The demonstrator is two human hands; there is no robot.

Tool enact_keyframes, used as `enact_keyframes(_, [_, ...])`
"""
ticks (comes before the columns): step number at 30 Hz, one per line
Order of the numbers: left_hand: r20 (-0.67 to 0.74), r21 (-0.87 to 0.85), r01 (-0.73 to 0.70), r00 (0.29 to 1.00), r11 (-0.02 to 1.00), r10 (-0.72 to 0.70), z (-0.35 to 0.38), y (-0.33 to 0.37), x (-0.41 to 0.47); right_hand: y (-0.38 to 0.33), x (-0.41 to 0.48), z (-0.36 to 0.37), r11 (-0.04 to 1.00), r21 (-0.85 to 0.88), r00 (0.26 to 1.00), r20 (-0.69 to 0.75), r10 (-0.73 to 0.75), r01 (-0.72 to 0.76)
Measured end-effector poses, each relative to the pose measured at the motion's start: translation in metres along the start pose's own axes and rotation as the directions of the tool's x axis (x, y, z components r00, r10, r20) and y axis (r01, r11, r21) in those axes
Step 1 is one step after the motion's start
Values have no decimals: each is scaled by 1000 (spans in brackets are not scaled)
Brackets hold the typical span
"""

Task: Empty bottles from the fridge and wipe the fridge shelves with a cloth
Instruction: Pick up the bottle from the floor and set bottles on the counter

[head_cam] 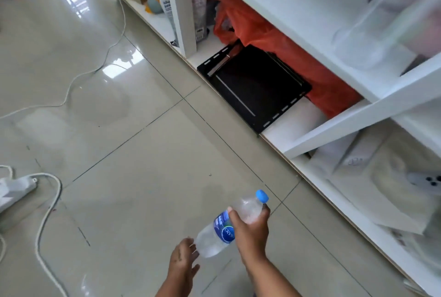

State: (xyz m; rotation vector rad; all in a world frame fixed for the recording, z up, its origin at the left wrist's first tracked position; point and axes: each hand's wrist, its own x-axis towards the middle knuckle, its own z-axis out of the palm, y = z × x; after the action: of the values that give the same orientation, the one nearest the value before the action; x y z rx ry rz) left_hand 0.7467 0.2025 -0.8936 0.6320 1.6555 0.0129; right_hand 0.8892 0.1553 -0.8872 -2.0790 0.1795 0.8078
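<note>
A clear plastic water bottle (223, 230) with a blue cap and a blue label is tilted above the tiled floor, cap up and to the right. My right hand (250, 227) grips it around the upper body, just below the neck. My left hand (182, 261) touches the bottle's base from below with its fingertips, fingers loosely spread. No fridge and no cloth are in view.
A white shelving unit (358, 115) runs along the right, holding a black tray (255, 86), an orange plastic bag (267, 34), clear containers and papers. A white power strip (14, 189) and white cables (47, 225) lie on the glossy floor at the left.
</note>
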Motion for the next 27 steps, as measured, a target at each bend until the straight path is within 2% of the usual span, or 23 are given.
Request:
enact_keyframes(1, [-22,34,-69,997,997,70,-6,16,-22,-25,-19,-13,998,14,998,3,-62,62])
enact_keyframes(2, [-15,155,-169,985,973,174,-12,34,-43,-51,-38,-26,994,24,994,3,-109,109])
enact_keyframes(4, [11,350,-352,928,868,372,-25,71,-86,-105,-79,-57,981,39,982,-3,-190,190])
enact_keyframes(6, [-17,363,-340,929,867,371,-30,103,-121,-146,-111,-86,963,46,964,-34,-262,264])
enact_keyframes(8, [-9,384,-395,902,834,432,-24,159,-171,-204,-145,-125,939,64,940,-67,-334,338])
enact_keyframes(11, [25,349,-602,772,719,635,-7,238,-248,-277,-190,-177,908,72,908,-112,-404,413])
enact_keyframes(14, [60,257,-821,541,510,839,20,324,-339,-350,-225,-233,859,59,850,-195,-490,509])
enact_keyframes(16, [130,245,-933,301,263,945,45,367,-401,-396,-245,-272,823,51,805,-252,-537,565])
enact_keyframes(19, [309,303,-935,-84,-182,947,88,406,-476,-453,-266,-327,790,43,750,-351,-561,611])
enact_keyframes(20, [379,316,-897,-177,-307,908,103,414,-492,-469,-269,-344,783,43,732,-389,-559,621])
enact_keyframes(21, [450,321,-859,-231,-398,862,120,421,-508,-484,-272,-363,778,35,713,-427,-556,627])
enact_keyframes(22, [518,332,-829,-237,-449,822,135,424,-520,-497,-272,-381,773,24,693,-461,-554,633])
enact_keyframes(23, [583,335,-817,-211,-469,785,150,423,-530,-509,-272,-397,769,-5,668,-492,-559,639])
enact_keyframes(27, [770,391,-780,-14,-489,637,209,400,-555,-543,-251,-463,779,-113,592,-585,-554,617])
